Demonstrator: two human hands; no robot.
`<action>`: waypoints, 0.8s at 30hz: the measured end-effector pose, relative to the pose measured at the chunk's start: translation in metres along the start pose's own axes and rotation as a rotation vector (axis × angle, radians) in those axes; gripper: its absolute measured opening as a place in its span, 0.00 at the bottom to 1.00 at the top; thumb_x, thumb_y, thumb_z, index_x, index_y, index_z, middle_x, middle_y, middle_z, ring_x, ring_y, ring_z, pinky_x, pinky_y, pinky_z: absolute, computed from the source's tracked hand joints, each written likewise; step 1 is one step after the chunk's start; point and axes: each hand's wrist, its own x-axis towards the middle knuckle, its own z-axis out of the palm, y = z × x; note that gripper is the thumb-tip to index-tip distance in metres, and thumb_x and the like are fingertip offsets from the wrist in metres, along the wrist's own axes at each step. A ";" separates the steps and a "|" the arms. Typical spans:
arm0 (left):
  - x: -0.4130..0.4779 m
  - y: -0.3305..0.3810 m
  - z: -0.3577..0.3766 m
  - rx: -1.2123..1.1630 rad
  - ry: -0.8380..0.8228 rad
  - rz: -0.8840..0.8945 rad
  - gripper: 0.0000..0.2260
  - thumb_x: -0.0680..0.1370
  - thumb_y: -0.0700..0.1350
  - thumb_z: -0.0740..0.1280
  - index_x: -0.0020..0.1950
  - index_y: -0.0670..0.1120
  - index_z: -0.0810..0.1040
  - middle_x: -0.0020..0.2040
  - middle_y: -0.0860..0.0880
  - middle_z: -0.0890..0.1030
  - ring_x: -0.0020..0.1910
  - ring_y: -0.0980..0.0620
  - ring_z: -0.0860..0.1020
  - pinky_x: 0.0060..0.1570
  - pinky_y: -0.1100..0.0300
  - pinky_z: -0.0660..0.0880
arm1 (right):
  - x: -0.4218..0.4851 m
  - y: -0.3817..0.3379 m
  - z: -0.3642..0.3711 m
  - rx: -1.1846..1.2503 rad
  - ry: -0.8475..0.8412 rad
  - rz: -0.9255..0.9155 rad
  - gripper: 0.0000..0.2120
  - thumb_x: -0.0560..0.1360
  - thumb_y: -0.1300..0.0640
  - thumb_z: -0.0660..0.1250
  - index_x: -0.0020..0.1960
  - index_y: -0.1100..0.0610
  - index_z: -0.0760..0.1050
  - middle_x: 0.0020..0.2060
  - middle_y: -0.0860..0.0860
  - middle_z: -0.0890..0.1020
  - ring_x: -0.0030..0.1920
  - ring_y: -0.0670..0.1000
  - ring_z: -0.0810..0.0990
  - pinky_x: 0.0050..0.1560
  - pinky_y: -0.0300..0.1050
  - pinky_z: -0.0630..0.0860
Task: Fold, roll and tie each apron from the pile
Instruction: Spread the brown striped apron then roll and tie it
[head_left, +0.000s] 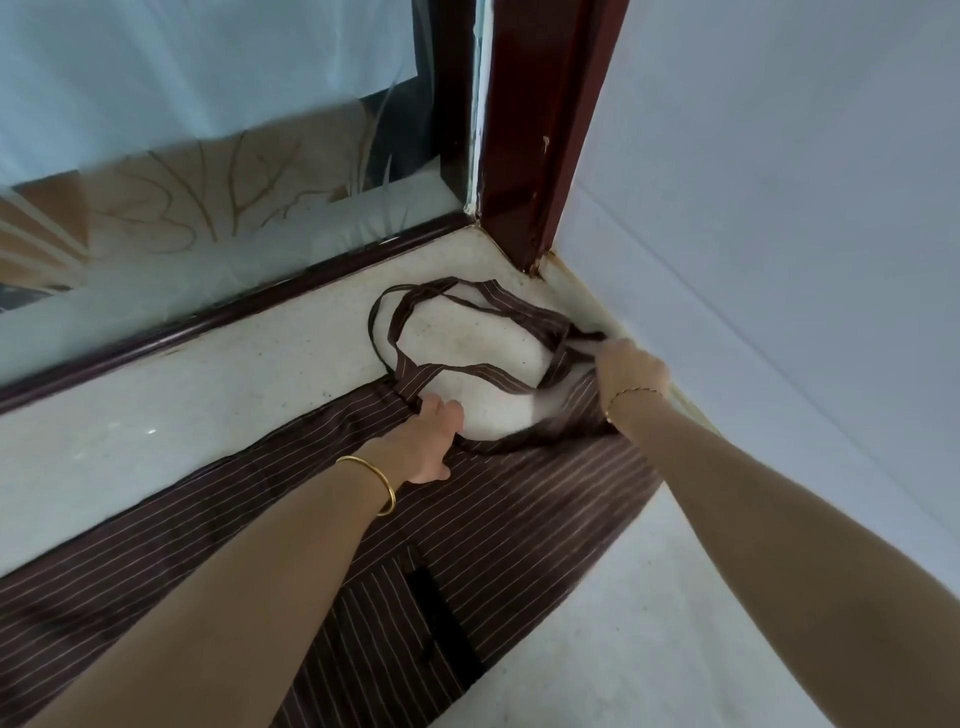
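Brown pinstriped apron (493, 519) spread flat on pale floor (156, 415), bib end toward the corner. Left hand (431, 441) pressing the bib's left corner, fingers curled onto fabric; neck straps (415, 322) looped beyond; right hand (631, 376) pinching the right corner against the wall (779, 234). Risk: straps tangling under the fold, bunching any later roll.

No text, label or number can be read here (the apron (498, 519) shows only stripes, the glass (208, 208) only drawings).
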 end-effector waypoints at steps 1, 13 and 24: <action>0.000 0.000 0.000 0.005 -0.001 0.005 0.25 0.74 0.40 0.70 0.65 0.44 0.60 0.68 0.41 0.56 0.56 0.44 0.75 0.59 0.55 0.74 | 0.002 0.006 -0.005 0.046 0.039 0.036 0.17 0.74 0.68 0.63 0.62 0.60 0.70 0.52 0.55 0.74 0.48 0.56 0.80 0.38 0.45 0.71; -0.003 0.003 0.000 0.145 0.037 0.028 0.16 0.79 0.41 0.64 0.64 0.42 0.65 0.69 0.39 0.56 0.49 0.46 0.78 0.58 0.53 0.75 | -0.041 -0.032 0.035 0.202 -0.103 -0.465 0.07 0.77 0.57 0.61 0.53 0.56 0.74 0.46 0.50 0.76 0.50 0.52 0.74 0.48 0.45 0.75; -0.011 0.008 -0.002 0.262 0.068 0.065 0.16 0.77 0.44 0.68 0.60 0.42 0.66 0.63 0.42 0.61 0.50 0.48 0.74 0.54 0.55 0.76 | -0.038 -0.022 0.040 0.033 -0.542 -0.431 0.17 0.73 0.50 0.65 0.60 0.54 0.72 0.51 0.50 0.78 0.50 0.52 0.77 0.53 0.46 0.75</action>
